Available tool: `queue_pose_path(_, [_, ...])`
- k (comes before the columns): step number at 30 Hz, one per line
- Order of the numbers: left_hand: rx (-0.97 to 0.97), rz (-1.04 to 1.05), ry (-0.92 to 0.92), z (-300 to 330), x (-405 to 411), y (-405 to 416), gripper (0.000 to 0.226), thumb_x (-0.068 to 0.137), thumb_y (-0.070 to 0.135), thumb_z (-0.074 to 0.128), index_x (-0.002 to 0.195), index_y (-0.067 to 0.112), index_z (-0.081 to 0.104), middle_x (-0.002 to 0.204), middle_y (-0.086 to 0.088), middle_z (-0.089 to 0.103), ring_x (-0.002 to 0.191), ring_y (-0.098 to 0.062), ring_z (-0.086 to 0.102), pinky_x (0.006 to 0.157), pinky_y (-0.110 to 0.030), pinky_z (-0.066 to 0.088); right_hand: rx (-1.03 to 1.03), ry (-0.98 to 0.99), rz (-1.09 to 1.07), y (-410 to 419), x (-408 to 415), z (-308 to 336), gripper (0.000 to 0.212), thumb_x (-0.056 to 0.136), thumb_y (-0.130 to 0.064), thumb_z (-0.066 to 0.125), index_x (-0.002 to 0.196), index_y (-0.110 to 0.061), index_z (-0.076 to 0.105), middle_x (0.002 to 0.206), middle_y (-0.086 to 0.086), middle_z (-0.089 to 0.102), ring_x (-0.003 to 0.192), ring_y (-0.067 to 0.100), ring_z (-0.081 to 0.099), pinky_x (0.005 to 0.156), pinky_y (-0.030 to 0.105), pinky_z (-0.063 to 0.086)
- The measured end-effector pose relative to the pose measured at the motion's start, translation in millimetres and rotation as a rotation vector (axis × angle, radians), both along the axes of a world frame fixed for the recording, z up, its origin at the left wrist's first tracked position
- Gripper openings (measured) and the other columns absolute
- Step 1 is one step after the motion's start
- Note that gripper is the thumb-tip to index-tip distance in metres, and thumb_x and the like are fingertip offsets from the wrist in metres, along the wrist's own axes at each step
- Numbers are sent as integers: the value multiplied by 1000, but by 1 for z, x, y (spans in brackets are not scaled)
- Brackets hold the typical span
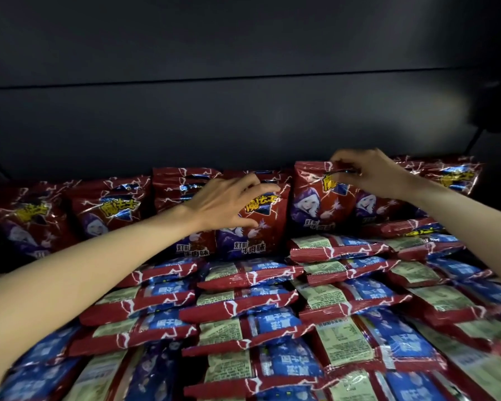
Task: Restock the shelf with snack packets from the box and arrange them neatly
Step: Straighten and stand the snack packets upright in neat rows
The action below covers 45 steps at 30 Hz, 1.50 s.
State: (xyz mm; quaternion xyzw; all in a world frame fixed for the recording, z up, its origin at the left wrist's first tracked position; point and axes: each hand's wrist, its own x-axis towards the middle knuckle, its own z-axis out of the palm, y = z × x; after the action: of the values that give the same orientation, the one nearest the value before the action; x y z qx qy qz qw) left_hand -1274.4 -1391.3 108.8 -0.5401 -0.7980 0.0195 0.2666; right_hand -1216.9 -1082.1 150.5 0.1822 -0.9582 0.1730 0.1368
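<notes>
Red snack packets with a purple wizard figure stand upright in a row along the back of the dark shelf. My left hand (229, 204) rests on the top of the middle upright packet (252, 224), fingers over its upper edge and thumb on its front. My right hand (368, 175) pinches the top edge of the upright packet to its right (315, 204). In front of the row, several packets (243, 311) lie flat, backs up, in overlapping columns that fill the shelf toward me.
The dark back wall of the shelf (243, 117) rises right behind the upright row. More upright packets stand at the far left (26, 221) and far right (451, 175). The box is not in view.
</notes>
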Motion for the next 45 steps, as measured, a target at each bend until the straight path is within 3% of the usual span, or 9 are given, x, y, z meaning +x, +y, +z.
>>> queue_pose_path(6, [46,-60,54,-10,-4,14,65,78,47,59,132,19,37,104,-15,57,58,-9,51,40,-14,31,127,-68,14,0,0,-4,36,87,-22,65,120,-9,60,114,-2,61,95,7,52,86,23,35])
queue_pose_path(9, [-15,-40,141,-12,-12,15,69,80,52,56,135,15,36,115,-19,56,88,-23,62,65,-27,49,166,-122,-8,-5,-3,2,46,87,-22,65,129,-9,55,130,9,57,112,17,55,91,21,33])
queue_pose_path(14, [-114,-83,275,-11,-20,6,76,85,52,55,143,13,26,150,-13,27,138,-25,25,114,-46,15,222,-68,-52,-20,-6,-1,50,89,-23,64,135,-11,50,135,11,53,119,28,55,98,32,38])
queue_pose_path(17, [-192,-154,242,-13,-11,18,79,83,40,53,148,16,15,155,-9,11,144,-21,6,117,-47,-3,219,-47,-56,-24,-1,-3,50,89,-22,64,135,-10,50,136,10,53,120,28,53,98,31,37])
queue_pose_path(25, [-307,-125,233,-16,-17,60,64,91,41,35,149,18,19,157,-4,12,144,-19,3,116,-46,-2,200,254,-24,-16,30,-3,38,88,-36,61,121,-17,56,113,2,59,104,19,55,85,32,47])
queue_pose_path(29, [-337,-112,238,-18,-21,60,68,92,44,39,149,22,8,156,2,-2,143,-15,-9,115,-41,-10,63,-247,170,-29,70,-9,56,84,-72,40,126,-37,50,123,-22,52,112,-3,51,93,14,40])
queue_pose_path(34, [-336,-117,317,-15,-22,60,76,88,60,35,149,19,12,156,-2,6,144,-21,3,116,-50,3,102,-633,76,-46,49,-41,53,90,-52,51,138,-31,45,143,-1,43,132,20,39,108,30,31])
queue_pose_path(43, [-381,-230,256,-14,-19,60,76,82,45,60,147,22,26,155,-7,18,143,-21,11,118,-44,2,82,-882,87,-32,78,-11,85,60,-80,52,136,-43,41,146,-17,37,133,6,33,108,29,29])
queue_pose_path(45, [-403,-218,232,-13,-18,59,75,84,45,57,147,24,23,156,-6,13,144,-21,8,117,-44,1,156,-890,144,-38,75,-5,69,72,-74,50,135,-48,39,147,-21,32,132,2,29,109,28,25])
